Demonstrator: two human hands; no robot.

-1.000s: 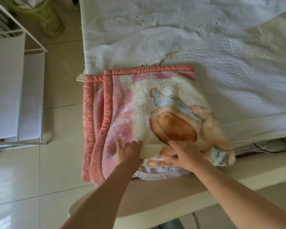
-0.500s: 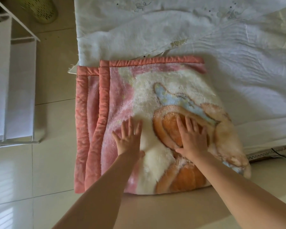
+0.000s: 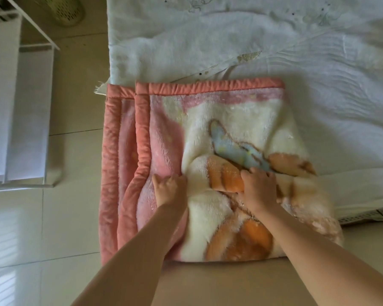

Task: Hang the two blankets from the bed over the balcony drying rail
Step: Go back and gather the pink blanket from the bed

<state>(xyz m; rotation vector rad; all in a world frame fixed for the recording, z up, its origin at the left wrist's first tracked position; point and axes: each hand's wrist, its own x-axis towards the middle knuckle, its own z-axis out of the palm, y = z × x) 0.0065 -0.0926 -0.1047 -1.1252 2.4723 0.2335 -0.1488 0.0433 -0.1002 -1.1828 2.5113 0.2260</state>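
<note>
Pink blanket [image 3: 208, 133]: plush, folded into layers, lying on the near edge of the bed; its left side overhangs the bed's edge above the floor.
Print: cream ground with an orange figure and a pale blue patch, pink field to the left.
Trim: salmon satin binding along the far edge and down the left side, where two bound edges lie side by side.
Left hand [image 3: 169, 188]: fingers curled and clenched on a bunch of the plush at the boundary of pink and cream, palm down, forearm reaching in from the lower left.
Right hand [image 3: 259, 186]: fingers curled over a raised orange fold of the same blanket, gripping it, forearm reaching in from the lower right.
Between the hands: the top layer is puckered into a ridge, pulled up off the layer beneath.
White blanket [image 3: 186, 40]: fleecy, spread flat on the bed beyond the pink one, its near edge just beside the pink trim.
Sheet [image 3: 341, 96]: white, wrinkled, covering the bed to the right of both blankets.
Bed frame [image 3: 230, 283]: beige, running along the near side under the forearms.
Floor [image 3: 71, 217]: pale glossy tiles to the left.
Rack [image 3: 20, 107]: white metal frame with white cloth over it, standing on the floor at far left, well apart from the bed.
Basket [image 3: 69, 9]: green, perforated, at the top left, partly cut off.
</note>
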